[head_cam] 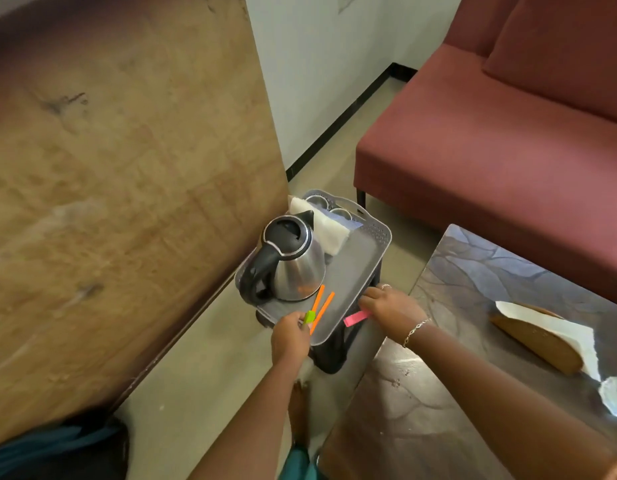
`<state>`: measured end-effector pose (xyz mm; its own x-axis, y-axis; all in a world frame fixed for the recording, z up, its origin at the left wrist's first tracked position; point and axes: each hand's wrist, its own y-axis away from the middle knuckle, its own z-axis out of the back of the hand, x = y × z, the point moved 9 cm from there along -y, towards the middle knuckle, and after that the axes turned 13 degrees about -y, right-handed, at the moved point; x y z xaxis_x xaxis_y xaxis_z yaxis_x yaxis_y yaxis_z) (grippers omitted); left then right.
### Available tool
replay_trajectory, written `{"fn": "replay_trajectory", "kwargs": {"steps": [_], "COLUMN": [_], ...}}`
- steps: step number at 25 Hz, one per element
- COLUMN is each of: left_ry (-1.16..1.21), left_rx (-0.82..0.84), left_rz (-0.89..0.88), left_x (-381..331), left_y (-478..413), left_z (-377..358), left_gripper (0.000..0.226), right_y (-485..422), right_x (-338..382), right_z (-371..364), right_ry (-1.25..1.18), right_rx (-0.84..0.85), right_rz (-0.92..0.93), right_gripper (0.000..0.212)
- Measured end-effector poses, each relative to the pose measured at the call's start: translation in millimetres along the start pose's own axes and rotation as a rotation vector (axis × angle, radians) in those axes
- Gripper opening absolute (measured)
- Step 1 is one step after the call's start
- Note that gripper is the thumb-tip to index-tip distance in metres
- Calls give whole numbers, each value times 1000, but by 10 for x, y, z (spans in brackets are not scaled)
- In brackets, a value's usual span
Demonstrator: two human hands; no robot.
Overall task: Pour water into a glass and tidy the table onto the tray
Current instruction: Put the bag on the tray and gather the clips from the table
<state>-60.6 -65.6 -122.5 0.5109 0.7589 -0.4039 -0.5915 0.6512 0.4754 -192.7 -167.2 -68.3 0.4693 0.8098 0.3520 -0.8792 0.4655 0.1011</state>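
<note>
A grey tray [355,271] sits on a low black stand. On it are a steel kettle [293,258] with a black lid and handle, white napkins [329,230], and two steel cups [317,200] at the far end. My left hand [289,336] is at the tray's near edge. It pinches two orange sticks [322,306] joined by a green clip [309,317], and the sticks lie over the tray. My right hand [391,308] curls over the tray's right rim and holds a pink strip [357,318] that pokes out to the left.
A marble-topped table [473,306] stands to the right, with a wooden piece under white paper [539,337] on it. A red sofa [490,150] is behind, and a large wooden panel [109,202] stands close on the left. Bare floor lies between them.
</note>
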Motion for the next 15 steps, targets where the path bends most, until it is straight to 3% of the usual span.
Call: {"fn": "replay_trajectory", "kwargs": {"steps": [4,9,15], "left_ry": [-16,-59,-136], "left_rx": [158,353,425], "left_rz": [-102,-124,-115], "left_x": [-64,-94,-14], "left_y": [-385,-718,-863], "left_z": [-385,-819,-983], "left_gripper": [14,18,17], "right_y": [-573,-965,-1056], "right_x": [-59,-244,-385], "right_z": [-408,-790,-1145], "right_ry": [102,114,207], "right_rx": [155,240,364], "right_rz": [136,154,137], "right_gripper": [33,32,24]}}
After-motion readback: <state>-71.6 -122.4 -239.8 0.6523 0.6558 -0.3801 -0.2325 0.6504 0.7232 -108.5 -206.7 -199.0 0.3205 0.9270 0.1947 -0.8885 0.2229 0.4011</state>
